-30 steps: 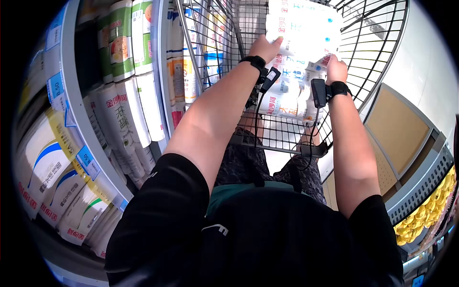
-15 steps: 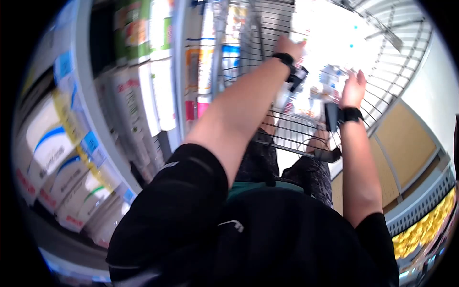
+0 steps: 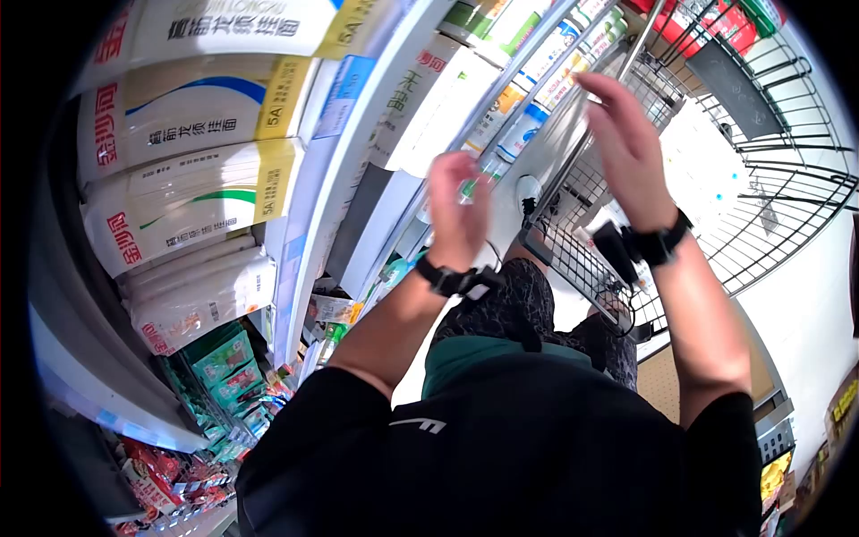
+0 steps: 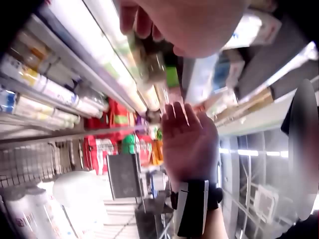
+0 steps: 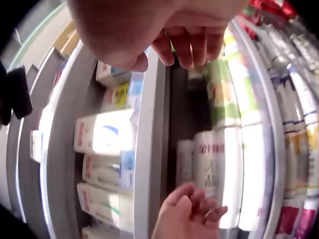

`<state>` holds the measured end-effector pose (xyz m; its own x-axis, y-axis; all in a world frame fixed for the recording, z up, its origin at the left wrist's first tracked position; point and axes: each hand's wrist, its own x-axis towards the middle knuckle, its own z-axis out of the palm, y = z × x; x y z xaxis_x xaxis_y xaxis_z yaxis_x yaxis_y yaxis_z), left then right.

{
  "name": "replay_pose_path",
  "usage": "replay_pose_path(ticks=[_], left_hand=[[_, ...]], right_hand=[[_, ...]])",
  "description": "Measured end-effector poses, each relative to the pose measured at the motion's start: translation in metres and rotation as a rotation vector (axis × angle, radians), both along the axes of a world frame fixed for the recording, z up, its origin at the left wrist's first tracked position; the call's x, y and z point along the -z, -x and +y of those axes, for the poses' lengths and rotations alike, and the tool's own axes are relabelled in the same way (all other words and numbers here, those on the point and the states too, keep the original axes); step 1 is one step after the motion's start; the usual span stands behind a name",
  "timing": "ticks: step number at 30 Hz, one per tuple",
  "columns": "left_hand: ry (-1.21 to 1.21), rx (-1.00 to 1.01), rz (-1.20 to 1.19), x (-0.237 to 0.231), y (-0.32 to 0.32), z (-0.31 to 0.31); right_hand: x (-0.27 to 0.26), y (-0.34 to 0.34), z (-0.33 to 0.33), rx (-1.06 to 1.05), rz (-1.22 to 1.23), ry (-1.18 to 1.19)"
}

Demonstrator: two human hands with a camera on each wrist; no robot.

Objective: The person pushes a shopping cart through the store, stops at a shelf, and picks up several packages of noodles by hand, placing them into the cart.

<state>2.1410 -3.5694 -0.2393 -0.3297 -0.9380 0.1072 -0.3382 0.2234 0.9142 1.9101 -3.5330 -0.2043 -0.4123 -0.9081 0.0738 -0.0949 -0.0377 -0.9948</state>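
My left hand [image 3: 458, 210] is in the air before the shelf, fingers loosely bent and nothing in them. Higher and to the right, my right hand [image 3: 631, 152] is also empty, its fingers extended toward the shelf between the cart and the goods. Nearest to both are upright paper-wrapped dried noodle packs [image 3: 452, 98], white with red and green print. In the right wrist view those noodle packs [image 5: 207, 159] stand beside a dark gap, with the left hand [image 5: 187, 214] low in front of them. White noodle packs [image 3: 707, 157] lie in the wire shopping cart [image 3: 796, 183].
Flat white noodle packs [image 3: 192, 98] with blue and green stripes are stacked on the left shelf. A grey shelf upright [image 3: 358, 134] with blue price tags divides the sections. Red bags [image 3: 716, 27] lie beyond the cart. Small green packets [image 3: 228, 367] are lower down.
Both hands have left the white packs in the cart and swung left toward the shelf, empty. The head view has turned left, so the cart now appears farther right.
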Motion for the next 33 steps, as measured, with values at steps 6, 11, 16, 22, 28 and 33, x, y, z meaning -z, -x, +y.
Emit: replay_pose_path(ticks=[6,11,16,22,28,33], left_hand=[[-0.2,-0.598,0.073,-0.012,-0.087,-0.055],[-0.304,-0.565,0.125,-0.01,-0.067,-0.084],[-0.274,-0.615,-0.015,0.007,-0.07,-0.09],[-0.186,-0.605,0.146,0.005,-0.064,-0.087],[-0.134,-0.6,0.093,-0.006,-0.08,-0.063],[-0.186,-0.473,0.199,-0.02,-0.089,-0.004]], right_hand=[[0.009,-0.077,-0.141,-0.205,0.209,0.168],[0.065,-0.107,-0.205,-0.016,0.482,0.294],[0.082,-0.118,-0.216,-0.021,0.626,0.282],[0.1,-0.106,-0.229,-0.173,0.659,0.285],[0.029,-0.096,-0.155,-0.218,0.301,-0.141],[0.011,-0.088,-0.068,0.071,0.273,0.159]])
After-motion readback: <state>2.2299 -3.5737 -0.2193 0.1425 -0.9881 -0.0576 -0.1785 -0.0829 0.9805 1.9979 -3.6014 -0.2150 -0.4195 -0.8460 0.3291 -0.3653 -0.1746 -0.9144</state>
